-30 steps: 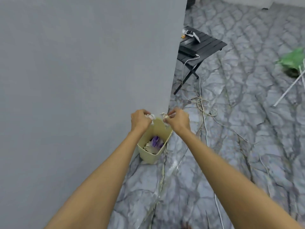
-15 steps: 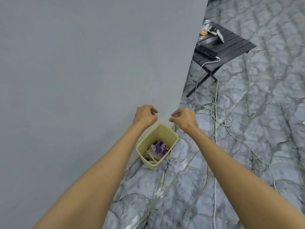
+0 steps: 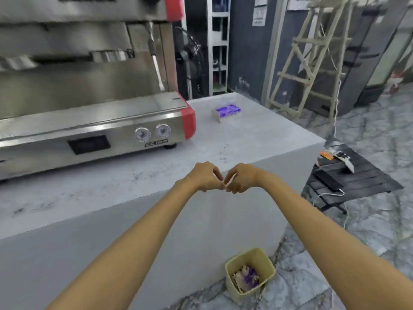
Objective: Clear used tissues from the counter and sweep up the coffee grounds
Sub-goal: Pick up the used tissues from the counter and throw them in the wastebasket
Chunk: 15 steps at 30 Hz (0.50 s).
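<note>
My left hand (image 3: 206,176) and my right hand (image 3: 242,177) meet fingertip to fingertip in front of the grey counter's (image 3: 257,139) near edge. Both have curled fingers, and I see nothing held in either. Dark coffee grounds (image 3: 220,153) lie scattered in specks along the counter top, with more smeared to the left. On the floor below, a yellow bin (image 3: 266,261) stands against the counter's front, holding crumpled tissues and something purple. A purple-and-white tissue pack (image 3: 226,111) lies at the back of the counter.
A steel espresso machine (image 3: 93,121) with red side panels fills the counter's left. A low black slatted table (image 3: 357,182) with small devices and a white cable stands right of the counter. A wooden ladder (image 3: 308,54) leans at the back. The floor is marble.
The view has lifted from the bin and floor up to the counter top. My hands let go of the tissues over the bin, rose, and came together empty.
</note>
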{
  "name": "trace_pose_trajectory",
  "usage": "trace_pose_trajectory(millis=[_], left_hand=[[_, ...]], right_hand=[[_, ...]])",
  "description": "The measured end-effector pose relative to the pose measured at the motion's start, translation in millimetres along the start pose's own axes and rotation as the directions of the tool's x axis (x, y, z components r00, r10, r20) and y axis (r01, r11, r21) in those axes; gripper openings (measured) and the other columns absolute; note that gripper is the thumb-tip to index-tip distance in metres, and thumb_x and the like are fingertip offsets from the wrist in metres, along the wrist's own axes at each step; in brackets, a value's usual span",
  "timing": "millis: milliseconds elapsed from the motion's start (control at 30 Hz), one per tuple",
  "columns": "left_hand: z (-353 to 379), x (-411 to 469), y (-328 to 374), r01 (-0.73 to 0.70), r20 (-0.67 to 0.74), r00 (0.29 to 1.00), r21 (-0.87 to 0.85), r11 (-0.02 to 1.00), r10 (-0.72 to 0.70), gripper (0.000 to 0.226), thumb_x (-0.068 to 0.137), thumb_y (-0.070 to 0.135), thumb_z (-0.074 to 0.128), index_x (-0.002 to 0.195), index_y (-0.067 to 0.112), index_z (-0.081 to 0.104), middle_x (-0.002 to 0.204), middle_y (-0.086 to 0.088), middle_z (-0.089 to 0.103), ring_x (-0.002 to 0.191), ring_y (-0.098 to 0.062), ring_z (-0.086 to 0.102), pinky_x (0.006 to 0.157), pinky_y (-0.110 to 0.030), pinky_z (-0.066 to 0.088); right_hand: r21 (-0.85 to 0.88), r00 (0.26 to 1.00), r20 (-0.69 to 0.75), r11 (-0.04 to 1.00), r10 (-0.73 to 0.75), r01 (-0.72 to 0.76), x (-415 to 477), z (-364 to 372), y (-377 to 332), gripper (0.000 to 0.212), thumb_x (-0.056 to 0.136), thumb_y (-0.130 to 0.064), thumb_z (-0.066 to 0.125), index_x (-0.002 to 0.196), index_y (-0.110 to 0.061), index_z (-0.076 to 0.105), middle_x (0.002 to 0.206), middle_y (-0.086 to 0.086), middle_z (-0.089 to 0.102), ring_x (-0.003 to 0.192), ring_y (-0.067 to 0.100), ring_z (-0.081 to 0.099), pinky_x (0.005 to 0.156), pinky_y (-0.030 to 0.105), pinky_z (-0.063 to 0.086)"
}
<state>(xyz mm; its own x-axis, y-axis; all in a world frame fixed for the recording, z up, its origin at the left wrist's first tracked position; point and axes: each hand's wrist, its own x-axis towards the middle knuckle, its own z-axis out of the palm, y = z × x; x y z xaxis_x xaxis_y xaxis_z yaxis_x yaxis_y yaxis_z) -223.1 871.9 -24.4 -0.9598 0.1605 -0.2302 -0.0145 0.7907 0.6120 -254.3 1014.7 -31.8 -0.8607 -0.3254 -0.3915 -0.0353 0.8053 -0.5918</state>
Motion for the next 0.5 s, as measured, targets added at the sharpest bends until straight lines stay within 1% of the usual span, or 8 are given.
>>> trace_pose_trajectory(millis=[67, 133, 200, 267, 300, 367, 433, 500], left_hand=[[-39.7, -30.2, -18.1, 0.043, -0.081, 0.996, 0.003, 0.999, -0.043, 0.031, 0.078, 0.021, 0.070, 0.107, 0.012, 0.066, 0.107, -0.009, 0.065, 0.080, -0.019, 0.058, 0.061, -0.021, 0.050], [-74.8, -63.9, -43.4, 0.100, -0.152, 0.984, 0.024, 0.995, -0.095, 0.032, 0.079, 0.021, 0.069, 0.109, 0.012, 0.065, 0.106, -0.005, 0.061, 0.077, -0.019, 0.055, 0.059, -0.019, 0.048], [-104.6, -98.9, -74.7, 0.161, -0.225, 0.962, 0.010, 0.987, -0.155, 0.031, 0.080, 0.021, 0.068, 0.110, 0.012, 0.065, 0.114, -0.007, 0.060, 0.082, -0.019, 0.054, 0.067, -0.023, 0.051], [-129.2, -137.5, -111.3, 0.215, -0.290, 0.933, -0.026, 0.976, -0.213, 0.030, 0.081, 0.019, 0.067, 0.110, 0.010, 0.065, 0.115, -0.009, 0.060, 0.086, -0.019, 0.053, 0.075, -0.025, 0.051], [-140.2, -160.0, -130.1, 0.244, -0.318, 0.917, -0.036, 0.969, -0.243, 0.030, 0.081, 0.017, 0.067, 0.110, 0.009, 0.065, 0.110, -0.008, 0.061, 0.084, -0.019, 0.053, 0.073, -0.025, 0.050], [-160.4, -205.2, -169.6, 0.296, -0.353, 0.887, -0.060, 0.953, -0.297, 0.029, 0.081, 0.016, 0.067, 0.109, 0.008, 0.066, 0.103, -0.009, 0.063, 0.079, -0.020, 0.053, 0.066, -0.025, 0.049], [-177.4, -248.1, -207.5, 0.335, -0.367, 0.861, -0.109, 0.936, -0.351, 0.028, 0.081, 0.014, 0.067, 0.108, 0.007, 0.066, 0.098, -0.012, 0.064, 0.080, -0.021, 0.054, 0.064, -0.024, 0.048], [-193.3, -288.6, -244.3, 0.361, -0.384, 0.834, -0.165, 0.918, -0.397, 0.029, 0.081, 0.012, 0.067, 0.109, 0.005, 0.066, 0.094, -0.011, 0.063, 0.083, -0.020, 0.055, 0.061, -0.020, 0.048]], right_hand=[[-0.005, 0.996, -0.027, 0.996, -0.086, 0.086, -0.9, 3.0, -49.7, 0.029, 0.079, -0.007, 0.070, 0.107, -0.003, 0.065, 0.085, 0.013, 0.066, 0.067, 0.015, 0.061, 0.065, 0.019, 0.052], [0.000, 0.984, -0.051, 0.985, -0.172, 0.172, -0.1, 17.2, -96.1, 0.030, 0.077, -0.003, 0.069, 0.106, 0.001, 0.065, 0.088, 0.019, 0.066, 0.071, 0.020, 0.061, 0.066, 0.021, 0.053], [-0.015, 0.970, -0.044, 0.971, -0.240, 0.240, 0.7, 39.6, -140.8, 0.029, 0.077, -0.003, 0.068, 0.106, 0.002, 0.065, 0.086, 0.019, 0.065, 0.077, 0.023, 0.060, 0.069, 0.025, 0.054], [-0.024, 0.953, -0.030, 0.953, -0.303, 0.302, -0.1, 69.0, -183.3, 0.028, 0.078, -0.005, 0.068, 0.105, 0.000, 0.065, 0.086, 0.016, 0.066, 0.080, 0.023, 0.061, 0.078, 0.033, 0.056], [-0.023, 0.943, -0.022, 0.943, -0.333, 0.333, -1.8, 86.8, -204.4, 0.027, 0.078, -0.006, 0.068, 0.105, -0.001, 0.066, 0.089, 0.016, 0.068, 0.082, 0.023, 0.062, 0.083, 0.035, 0.056], [-0.039, 0.924, 0.002, 0.923, -0.384, 0.383, -7.2, 127.3, -245.1, 0.026, 0.077, -0.006, 0.069, 0.102, -0.002, 0.067, 0.096, 0.018, 0.071, 0.082, 0.024, 0.064, 0.086, 0.036, 0.057], [-0.083, 0.908, 0.047, 0.904, -0.416, 0.419, -14.0, 169.1, -282.7, 0.024, 0.077, -0.008, 0.070, 0.100, -0.003, 0.068, 0.101, 0.018, 0.072, 0.080, 0.024, 0.063, 0.084, 0.035, 0.057], [-0.111, 0.889, 0.084, 0.882, -0.451, 0.458, -20.1, 209.1, -320.2, 0.023, 0.077, -0.009, 0.070, 0.100, -0.005, 0.068, 0.102, 0.016, 0.071, 0.076, 0.021, 0.061, 0.074, 0.027, 0.057]])
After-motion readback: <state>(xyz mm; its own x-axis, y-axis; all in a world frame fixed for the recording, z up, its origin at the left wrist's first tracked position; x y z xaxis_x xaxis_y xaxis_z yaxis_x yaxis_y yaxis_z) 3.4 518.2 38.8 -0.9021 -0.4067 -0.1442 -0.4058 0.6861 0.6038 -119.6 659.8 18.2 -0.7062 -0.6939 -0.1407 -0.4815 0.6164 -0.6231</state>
